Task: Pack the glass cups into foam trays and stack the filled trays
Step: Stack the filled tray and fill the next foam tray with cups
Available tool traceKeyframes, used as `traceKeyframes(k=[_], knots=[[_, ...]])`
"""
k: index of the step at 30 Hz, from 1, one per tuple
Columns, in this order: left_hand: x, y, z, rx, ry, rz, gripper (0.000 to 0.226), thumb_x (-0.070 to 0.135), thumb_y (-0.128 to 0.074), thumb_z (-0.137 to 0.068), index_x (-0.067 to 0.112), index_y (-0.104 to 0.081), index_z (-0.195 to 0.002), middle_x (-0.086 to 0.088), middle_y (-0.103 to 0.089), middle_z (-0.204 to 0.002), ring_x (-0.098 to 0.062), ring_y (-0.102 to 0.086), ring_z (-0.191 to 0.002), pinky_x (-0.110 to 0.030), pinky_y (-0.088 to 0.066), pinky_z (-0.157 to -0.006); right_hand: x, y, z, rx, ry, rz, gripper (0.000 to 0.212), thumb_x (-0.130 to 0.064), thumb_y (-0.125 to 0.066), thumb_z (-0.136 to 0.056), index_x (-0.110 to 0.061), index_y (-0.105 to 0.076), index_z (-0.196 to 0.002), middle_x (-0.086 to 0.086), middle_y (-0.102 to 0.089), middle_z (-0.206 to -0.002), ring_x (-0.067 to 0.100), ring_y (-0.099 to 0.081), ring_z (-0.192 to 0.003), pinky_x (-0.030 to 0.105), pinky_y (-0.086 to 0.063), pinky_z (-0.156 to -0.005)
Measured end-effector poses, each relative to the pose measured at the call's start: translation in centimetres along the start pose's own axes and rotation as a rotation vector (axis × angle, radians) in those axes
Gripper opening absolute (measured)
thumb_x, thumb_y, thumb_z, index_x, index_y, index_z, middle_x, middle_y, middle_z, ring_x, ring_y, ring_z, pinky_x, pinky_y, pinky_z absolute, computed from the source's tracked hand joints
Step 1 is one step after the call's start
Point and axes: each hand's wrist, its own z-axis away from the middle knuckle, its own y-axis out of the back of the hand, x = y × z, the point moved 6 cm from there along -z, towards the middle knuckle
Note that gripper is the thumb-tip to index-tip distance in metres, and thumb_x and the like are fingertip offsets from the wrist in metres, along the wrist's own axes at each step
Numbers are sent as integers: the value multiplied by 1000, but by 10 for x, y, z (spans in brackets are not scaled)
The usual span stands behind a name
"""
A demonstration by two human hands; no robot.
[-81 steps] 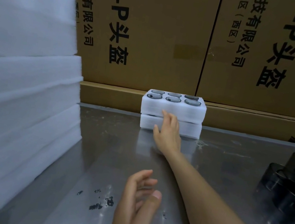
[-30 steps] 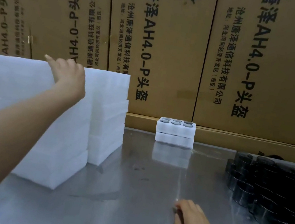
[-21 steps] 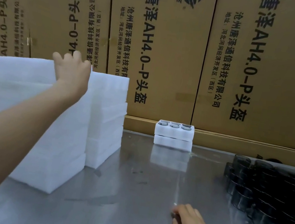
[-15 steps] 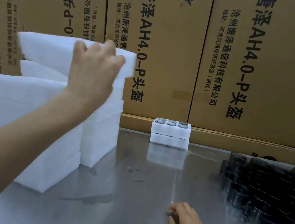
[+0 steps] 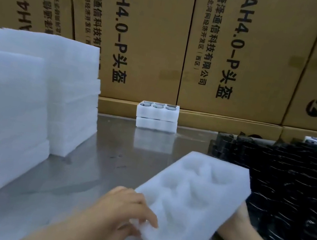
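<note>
While the left hand [image 5: 116,215] grips the near-left edge of the empty white rectangular foam tray [image 5: 193,205], fingers curled over its rim, the right hand [image 5: 241,221] supports the right edge; its finger position cannot be determined. The tray sits tilted at 5 o'clock above the steel table [image 5: 104,163]. Dark glass cups [image 5: 289,183] cluster at 3 o'clock. Two filled stacked trays [image 5: 157,116] stand at 12 o'clock; white foam stacks [image 5: 19,107] at 9 o'clock.

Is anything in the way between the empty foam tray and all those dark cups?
Nothing visible. The empty foam tray, held by the left hand and right hand, sits right beside the dark glass cups.
</note>
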Motion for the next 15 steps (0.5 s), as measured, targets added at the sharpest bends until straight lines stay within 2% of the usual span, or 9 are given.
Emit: traceKeyframes(k=[1,3,5,7,9,12,13,15], knots=[[-9,0,-2,-3,27,8,28,12,-72,-75,30,-72,-97,12,-64,-86,-2,-53,-82,-9,-34,-77,-4,-3,3,-27,22,-6,27,-26,-50,-86,-18,-67,-66,7,-64,-67,26,-63,-60,33,-51,-58],[-27,0,-5,-33,102,-16,28,11,-67,-80,33,-71,-96,14,-63,-92,-1,-51,-89,-8,-36,-78,-4,-5,5,-49,-1,11,35,-38,-46,-91,-16,-73,-87,10,-71,-86,30,-67,-77,42,-52,-71],[-44,2,-8,-58,143,-81,28,13,-64,-84,36,-70,-97,16,-62,-97,0,-50,-96,-9,-36,-78,-3,1,2,4,-38,12,53,-55,-36,-93,-15,-68,-105,9,-72,-92,29,-67,-87,46,-48,-82],[-59,2,-13,-118,192,-149,27,12,-64,-84,36,-71,-97,16,-61,-96,-1,-52,-98,-6,-34,-76,-8,9,1,122,-39,113,54,-60,-35,-92,-17,-63,-110,5,-71,-94,23,-66,-89,43,-47,-84],[-67,2,-19,-150,226,-154,29,9,-64,-83,35,-71,-93,18,-59,-90,-1,-54,-96,-5,-34,-72,-11,11,0,178,4,261,43,-52,-43,-92,-18,-62,-109,2,-69,-101,19,-63,-93,39,-47,-86],[-72,-2,-32,-161,234,-216,30,9,-61,-83,36,-70,-93,19,-57,-91,1,-50,-96,-13,-39,-73,-14,4,2,162,146,590,26,-28,-59,-87,-5,-59,-99,-3,-62,-93,12,-55,-77,28,-43,-68],[-73,-3,-36,-150,241,-234,31,9,-60,-83,37,-70,-93,19,-58,-94,3,-48,-95,-16,-41,-75,-15,3,4,181,199,742,21,-21,-60,-86,-8,-57,-102,-3,-61,-97,12,-55,-78,27,-41,-67],[-75,-4,-43,-114,253,-224,33,6,-60,-83,35,-72,-90,18,-56,-91,4,-46,-89,-17,-41,-73,-19,4,6,239,285,968,24,-15,-58,-86,-19,-51,-108,-2,-57,-106,11,-54,-86,29,-41,-69]])
